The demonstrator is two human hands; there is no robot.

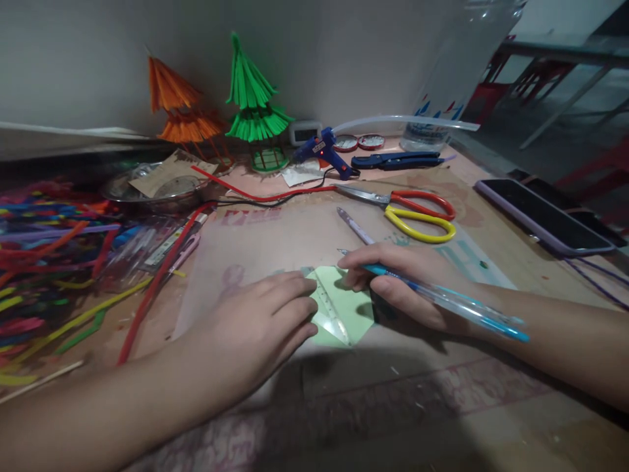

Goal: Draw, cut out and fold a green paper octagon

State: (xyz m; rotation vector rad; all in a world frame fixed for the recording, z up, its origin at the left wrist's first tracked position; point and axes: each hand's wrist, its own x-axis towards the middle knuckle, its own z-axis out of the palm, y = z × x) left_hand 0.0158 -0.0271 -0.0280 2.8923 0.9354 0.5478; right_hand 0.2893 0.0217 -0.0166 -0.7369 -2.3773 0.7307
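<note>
My left hand (255, 321) lies palm down on the table, fingers stretched and pressing the left edge of a pale green paper (350, 313). A clear ruler (330, 307) lies across that paper, under my fingertips. My right hand (403, 285) rests at the paper's right edge, closed round a blue pen (442, 298) that sticks out along my wrist. Its fingertips touch the paper.
Red-and-yellow scissors (417, 211) and a second pen (354, 226) lie just beyond my hands. A blue glue gun (324, 152), blue pliers (393, 160), green (253, 98) and orange (179, 105) paper trees stand at the back. Coloured strips (49, 249) pile at left; a phone (540, 216) lies right.
</note>
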